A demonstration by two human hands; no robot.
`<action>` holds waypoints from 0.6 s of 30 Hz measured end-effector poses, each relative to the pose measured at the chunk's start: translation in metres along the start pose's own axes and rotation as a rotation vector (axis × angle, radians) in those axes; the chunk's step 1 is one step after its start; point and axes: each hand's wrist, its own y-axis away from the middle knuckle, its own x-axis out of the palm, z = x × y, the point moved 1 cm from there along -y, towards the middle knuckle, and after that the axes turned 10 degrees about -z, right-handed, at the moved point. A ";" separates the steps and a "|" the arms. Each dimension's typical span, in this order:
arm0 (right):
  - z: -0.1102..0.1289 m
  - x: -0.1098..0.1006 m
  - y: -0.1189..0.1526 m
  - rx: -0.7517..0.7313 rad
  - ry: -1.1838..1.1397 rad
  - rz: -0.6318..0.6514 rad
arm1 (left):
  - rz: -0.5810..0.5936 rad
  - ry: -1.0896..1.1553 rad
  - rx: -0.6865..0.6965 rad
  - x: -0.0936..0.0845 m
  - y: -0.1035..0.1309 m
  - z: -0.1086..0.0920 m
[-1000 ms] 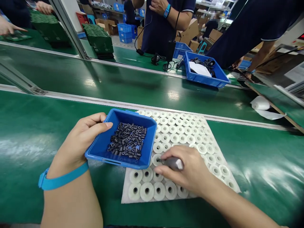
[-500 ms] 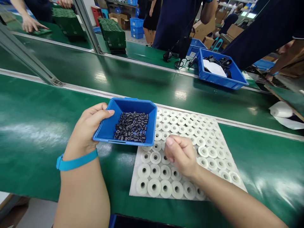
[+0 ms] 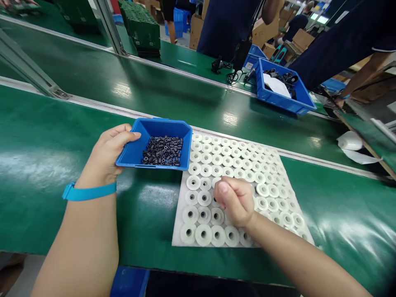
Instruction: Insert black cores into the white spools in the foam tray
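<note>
My left hand (image 3: 116, 148) grips the left side of a blue plastic bin (image 3: 139, 159), thumb over its rim. Many small black cylindrical sleeves (image 3: 163, 150) lie heaped inside it. Right of and below the bin, a white board (image 3: 179, 222) carries rows of white flanged rings (image 3: 203, 234). Dark pieces show in the centre holes of several rings at the near left. Over the middle of the board hovers my right hand (image 3: 235, 200), its fingers curled closed. Whatever those fingers hold, if anything, is hidden, and the hand covers some of the rings.
A metal rail (image 3: 148, 118) runs behind the board. Across the green surface stand a blue crate (image 3: 278, 101) of black parts, black cables (image 3: 233, 76) and a stack of green circuit boards (image 3: 144, 31). People in dark clothes are beyond. A white roll (image 3: 349, 141) lies at right.
The view has shifted a little. The bin in my left hand sits slightly further left and away from the board, uncovering more rings. My right hand stays curled over the board.
</note>
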 end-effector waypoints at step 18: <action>-0.011 0.008 -0.004 0.142 -0.047 -0.166 | 0.069 -0.244 0.099 -0.040 -0.048 0.057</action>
